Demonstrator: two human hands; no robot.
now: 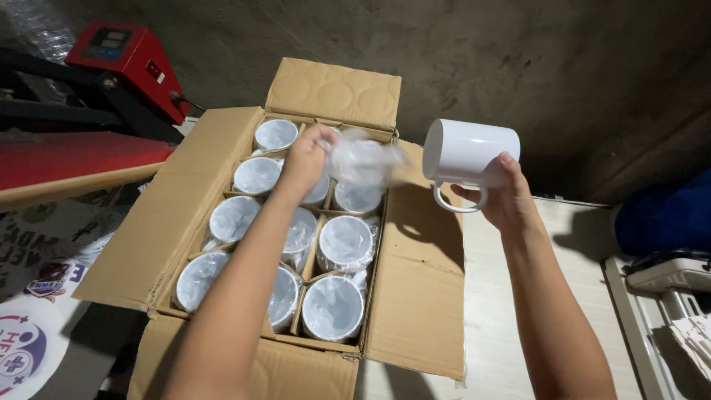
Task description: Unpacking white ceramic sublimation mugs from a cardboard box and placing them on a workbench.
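Our right hand (507, 200) grips a white mug (470, 154) on its side — our left hand (305, 159) pinches a clear bag (363, 159) above the box (415, 296) of wrapped mugs (344, 241).

The white mug (471, 151) looks like glossy, smooth ceramic, and the bag (363, 159) is thin, clear, crinkled plastic. The cardboard box (417, 296) is matt brown, its packed mugs (332, 307) wrapped in filmy plastic. The press (129, 55) shows shiny red metal.

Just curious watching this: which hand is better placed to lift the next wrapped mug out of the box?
Probably left: the left hand hovers over the cardboard box holding only a plastic bag; the right hand holds the white mug.
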